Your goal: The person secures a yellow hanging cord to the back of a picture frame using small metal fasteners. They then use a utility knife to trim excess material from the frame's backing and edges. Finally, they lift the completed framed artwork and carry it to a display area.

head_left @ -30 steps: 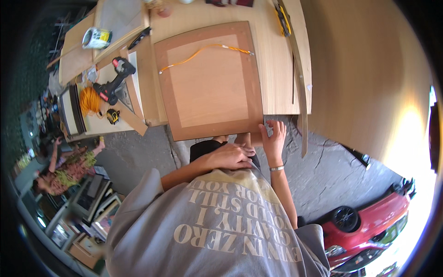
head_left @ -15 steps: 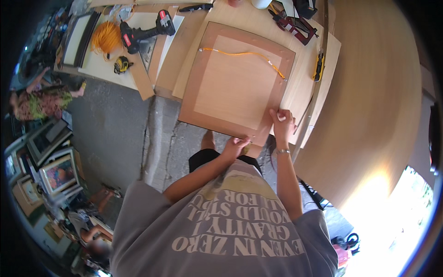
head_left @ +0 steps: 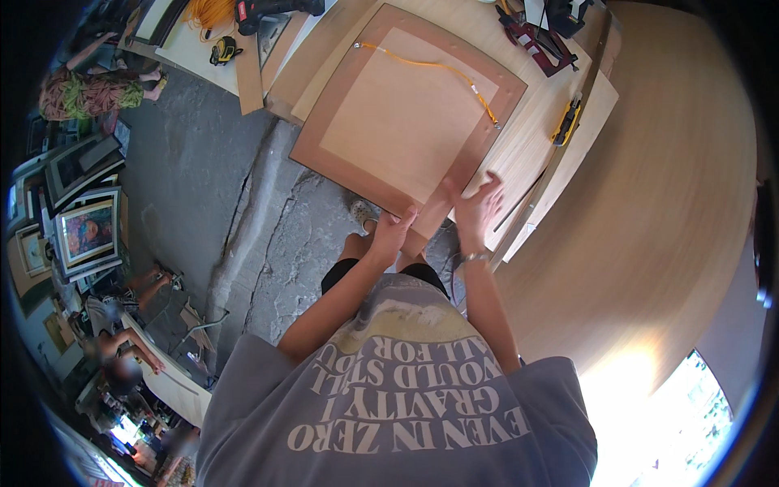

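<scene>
A picture frame (head_left: 389,114) lies face down at the near edge of the workbench, its near corner jutting past it. Its pale brown backing is bordered with brown tape, and an orange hanging cord (head_left: 434,66) runs between two fixings near its far side. A loose-looking brown tape strip (head_left: 434,221) passes over the near right side and sticks out beyond the frame. My left hand (head_left: 392,235) is closed on the frame's near edge beside that strip, thumb on top. My right hand (head_left: 480,213), slightly blurred, is open beside the frame's right edge, fingers apart.
A yellow-and-black utility knife (head_left: 566,123) and a dark red staple gun (head_left: 540,40) lie on the right. Far left are a drill (head_left: 272,8), a tape measure (head_left: 225,51) and orange cord. Framed pictures (head_left: 88,231) lean at the left. People are at the left edge.
My view has shifted, and the frame appears turned clockwise. My right hand has gone from closed fingers on the frame's right edge to spread fingers. My left hand stays at the near edge.
</scene>
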Demonstrator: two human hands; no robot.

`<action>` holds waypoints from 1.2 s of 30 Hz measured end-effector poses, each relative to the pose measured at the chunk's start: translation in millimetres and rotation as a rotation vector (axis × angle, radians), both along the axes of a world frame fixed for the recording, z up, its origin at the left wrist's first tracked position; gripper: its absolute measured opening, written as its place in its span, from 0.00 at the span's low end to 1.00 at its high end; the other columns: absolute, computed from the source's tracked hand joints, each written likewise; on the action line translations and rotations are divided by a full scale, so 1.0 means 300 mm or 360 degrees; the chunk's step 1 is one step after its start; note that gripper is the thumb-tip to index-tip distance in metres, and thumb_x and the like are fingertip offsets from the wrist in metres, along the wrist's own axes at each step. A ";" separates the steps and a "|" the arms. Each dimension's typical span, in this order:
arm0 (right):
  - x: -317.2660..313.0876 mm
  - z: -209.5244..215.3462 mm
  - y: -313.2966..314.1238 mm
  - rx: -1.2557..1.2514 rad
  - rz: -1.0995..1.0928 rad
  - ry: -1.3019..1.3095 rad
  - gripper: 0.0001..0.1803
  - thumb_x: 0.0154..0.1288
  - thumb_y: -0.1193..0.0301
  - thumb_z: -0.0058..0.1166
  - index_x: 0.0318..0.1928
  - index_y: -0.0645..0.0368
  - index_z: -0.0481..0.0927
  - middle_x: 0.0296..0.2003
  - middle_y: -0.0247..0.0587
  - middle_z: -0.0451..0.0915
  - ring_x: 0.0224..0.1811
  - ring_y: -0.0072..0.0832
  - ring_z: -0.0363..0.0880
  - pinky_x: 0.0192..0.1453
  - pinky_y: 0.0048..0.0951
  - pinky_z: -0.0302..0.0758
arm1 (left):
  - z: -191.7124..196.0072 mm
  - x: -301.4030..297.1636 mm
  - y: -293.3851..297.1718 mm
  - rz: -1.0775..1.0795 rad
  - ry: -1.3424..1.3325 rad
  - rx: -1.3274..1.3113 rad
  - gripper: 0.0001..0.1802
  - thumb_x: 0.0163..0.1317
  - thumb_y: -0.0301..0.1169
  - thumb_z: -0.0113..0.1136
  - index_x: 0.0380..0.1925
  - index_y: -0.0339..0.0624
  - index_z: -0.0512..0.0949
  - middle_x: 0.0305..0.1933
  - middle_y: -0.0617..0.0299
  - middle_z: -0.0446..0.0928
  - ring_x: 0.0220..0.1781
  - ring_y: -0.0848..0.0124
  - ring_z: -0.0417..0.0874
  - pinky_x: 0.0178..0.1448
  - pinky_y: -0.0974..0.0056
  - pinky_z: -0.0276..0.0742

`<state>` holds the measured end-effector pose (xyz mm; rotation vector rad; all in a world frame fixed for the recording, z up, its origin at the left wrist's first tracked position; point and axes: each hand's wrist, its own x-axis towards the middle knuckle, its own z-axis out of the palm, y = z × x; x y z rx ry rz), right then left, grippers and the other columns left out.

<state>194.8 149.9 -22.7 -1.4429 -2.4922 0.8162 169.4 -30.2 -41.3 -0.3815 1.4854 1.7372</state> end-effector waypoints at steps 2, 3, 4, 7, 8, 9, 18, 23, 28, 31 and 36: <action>0.029 0.008 -0.040 0.0018 -0.0052 0.0039 0.59 0.39 0.42 0.80 0.66 0.59 0.63 0.49 0.44 0.68 0.55 0.44 0.68 0.64 0.48 0.61 | -0.035 0.018 0.011 0.0116 0.0110 0.0081 0.25 0.71 0.37 0.65 0.61 0.36 0.72 0.57 0.61 0.79 0.58 0.74 0.77 0.64 0.65 0.71; 0.028 0.008 -0.041 -0.0003 -0.0089 0.0021 0.60 0.38 0.42 0.80 0.66 0.60 0.62 0.49 0.44 0.68 0.56 0.44 0.68 0.64 0.48 0.61 | -0.052 0.020 0.011 0.0118 0.0148 0.0104 0.27 0.70 0.36 0.66 0.62 0.35 0.68 0.57 0.60 0.78 0.58 0.73 0.77 0.64 0.65 0.72; 0.014 0.003 -0.018 0.0060 -0.0074 0.0057 0.61 0.38 0.42 0.80 0.66 0.60 0.61 0.49 0.45 0.67 0.56 0.45 0.68 0.64 0.48 0.61 | -0.064 0.023 0.006 0.0131 0.0156 0.0119 0.30 0.70 0.35 0.67 0.64 0.35 0.65 0.57 0.59 0.78 0.58 0.72 0.78 0.65 0.65 0.73; -0.127 -0.037 0.157 0.0235 -0.0062 0.0111 0.63 0.38 0.40 0.81 0.66 0.62 0.60 0.49 0.46 0.67 0.57 0.46 0.68 0.64 0.50 0.63 | -0.085 0.025 -0.009 0.0027 0.0169 0.0020 0.31 0.68 0.37 0.69 0.64 0.34 0.66 0.56 0.58 0.79 0.58 0.71 0.78 0.65 0.65 0.72; -0.169 -0.050 0.201 0.0315 -0.0087 0.0129 0.64 0.37 0.39 0.81 0.66 0.63 0.60 0.49 0.47 0.67 0.56 0.47 0.68 0.64 0.50 0.64 | -0.086 0.029 -0.010 0.0051 0.0214 0.0018 0.32 0.68 0.37 0.69 0.63 0.34 0.66 0.56 0.58 0.79 0.58 0.71 0.78 0.65 0.65 0.72; -0.197 -0.061 0.235 0.0284 -0.0130 0.0092 0.64 0.37 0.39 0.81 0.66 0.63 0.60 0.49 0.48 0.67 0.57 0.47 0.68 0.64 0.50 0.64 | -0.084 0.032 -0.008 0.0086 0.0244 0.0019 0.32 0.68 0.37 0.69 0.63 0.34 0.66 0.56 0.57 0.79 0.58 0.71 0.78 0.65 0.65 0.72; 0.050 -0.002 -0.077 0.0075 0.0041 0.0055 0.61 0.40 0.38 0.79 0.65 0.62 0.61 0.50 0.50 0.68 0.57 0.48 0.69 0.63 0.51 0.65 | -0.068 0.047 0.030 0.0293 0.0311 -0.0063 0.31 0.67 0.38 0.70 0.62 0.33 0.68 0.57 0.56 0.78 0.59 0.69 0.77 0.65 0.64 0.71; -0.071 -0.020 0.129 0.0199 -0.0071 0.0088 0.56 0.44 0.42 0.79 0.64 0.60 0.63 0.48 0.45 0.69 0.52 0.45 0.70 0.62 0.49 0.63 | -0.030 0.047 0.028 0.0314 0.0356 -0.0007 0.35 0.66 0.37 0.71 0.63 0.30 0.63 0.59 0.51 0.76 0.60 0.66 0.77 0.64 0.63 0.73; -0.123 -0.031 0.280 -0.0094 -0.0058 0.0015 0.38 0.54 0.43 0.73 0.52 0.59 0.75 0.36 0.38 0.78 0.43 0.38 0.78 0.58 0.49 0.68 | 0.028 0.064 0.080 0.0315 0.0387 -0.0465 0.44 0.59 0.41 0.77 0.59 0.25 0.57 0.59 0.45 0.75 0.58 0.58 0.80 0.59 0.59 0.77; -0.047 -0.060 0.215 -0.0483 0.0100 0.0153 0.29 0.59 0.48 0.71 0.43 0.62 0.79 0.34 0.43 0.84 0.38 0.36 0.83 0.49 0.43 0.77 | 0.014 0.097 0.114 0.0134 0.0849 -0.0904 0.48 0.52 0.47 0.80 0.54 0.24 0.59 0.56 0.40 0.76 0.55 0.50 0.82 0.57 0.54 0.78; 0.026 -0.173 0.169 -0.0985 0.0085 0.0724 0.24 0.65 0.61 0.71 0.51 0.63 0.74 0.46 0.40 0.79 0.44 0.28 0.78 0.51 0.32 0.78 | -0.050 0.118 0.108 -0.0033 0.0482 -0.0702 0.49 0.54 0.50 0.78 0.60 0.25 0.62 0.54 0.42 0.77 0.57 0.54 0.80 0.63 0.52 0.74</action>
